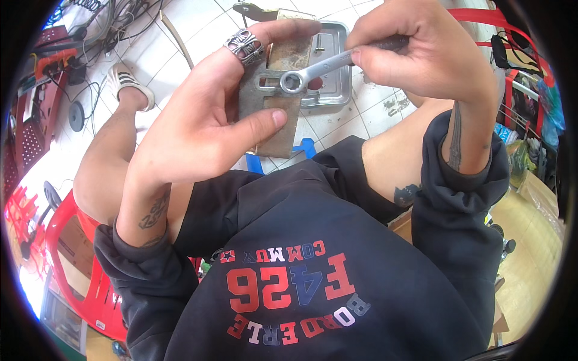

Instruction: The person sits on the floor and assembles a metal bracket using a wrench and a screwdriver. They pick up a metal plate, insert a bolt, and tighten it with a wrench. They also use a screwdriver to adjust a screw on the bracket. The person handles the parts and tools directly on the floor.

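Observation:
My left hand (195, 117), with a ring on one finger, holds a worn, slotted metal plate (282, 132) between its thumb and fingers. Closed round the dark end of a ring spanner (330, 65), my right hand (418, 51) is raised at the right of the plate. The spanner's ring end lies over the plate's face beside the slot; whether it sits on a nut or bolt I cannot tell. Partly hidden behind the plate is a metal tray (345, 72) on the floor, with a few small screws (319, 43) in it.
Blue legs or a blue frame (308, 147) show below the plate. A red plastic chair (59, 231) is at the left, and another red frame (524, 39) at the upper right. Cables (114, 27) and a red perforated rack (36, 129) line the far left.

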Motion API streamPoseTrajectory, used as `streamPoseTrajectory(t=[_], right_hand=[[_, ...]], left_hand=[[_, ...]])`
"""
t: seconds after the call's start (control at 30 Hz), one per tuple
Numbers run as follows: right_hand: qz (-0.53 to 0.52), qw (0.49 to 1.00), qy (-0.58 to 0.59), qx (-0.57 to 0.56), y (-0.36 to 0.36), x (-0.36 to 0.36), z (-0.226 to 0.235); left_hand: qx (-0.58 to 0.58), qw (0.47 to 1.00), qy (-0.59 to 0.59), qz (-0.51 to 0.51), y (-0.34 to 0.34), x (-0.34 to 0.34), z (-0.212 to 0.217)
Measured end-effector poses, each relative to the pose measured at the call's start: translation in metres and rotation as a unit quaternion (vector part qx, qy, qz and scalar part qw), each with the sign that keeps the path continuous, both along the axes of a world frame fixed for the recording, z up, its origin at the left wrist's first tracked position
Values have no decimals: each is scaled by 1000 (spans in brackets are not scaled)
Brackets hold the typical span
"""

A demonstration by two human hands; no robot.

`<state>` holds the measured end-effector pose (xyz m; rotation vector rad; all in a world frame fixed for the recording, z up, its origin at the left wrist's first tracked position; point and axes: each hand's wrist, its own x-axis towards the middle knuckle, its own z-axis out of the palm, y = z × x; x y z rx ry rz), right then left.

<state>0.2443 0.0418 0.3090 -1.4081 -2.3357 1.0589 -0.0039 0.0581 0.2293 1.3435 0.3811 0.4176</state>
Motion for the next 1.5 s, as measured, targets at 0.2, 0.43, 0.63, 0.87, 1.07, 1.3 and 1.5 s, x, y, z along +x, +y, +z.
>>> streamPoseTrajectory(t=[0.2, 0.43, 0.63, 0.87, 1.07, 1.3, 1.5], right_hand=[[40, 999, -16, 30, 3, -2, -3], [22, 998, -50, -36, 4, 3, -9], [24, 996, -54, -73, 6, -1, -4], [-15, 979, -41, -199, 16, 2, -1], [-60, 977, -47, -199, 9, 2, -5], [-60, 972, -85, -212, 12, -2, 6], [-81, 960, -104, -246, 19, -8, 10]], left_hand=[[9, 1000, 17, -18, -3, -1, 0], [-17, 999, 30, -27, -2, 0, -1], [-10, 998, 51, -43, -5, 3, 2], [47, 997, 57, -31, -4, 3, -2], [-112, 989, 97, -21, -6, 4, 8], [-35, 998, 53, 12, -7, 5, -5], [-58, 997, 3, 43, -10, 9, -2]])
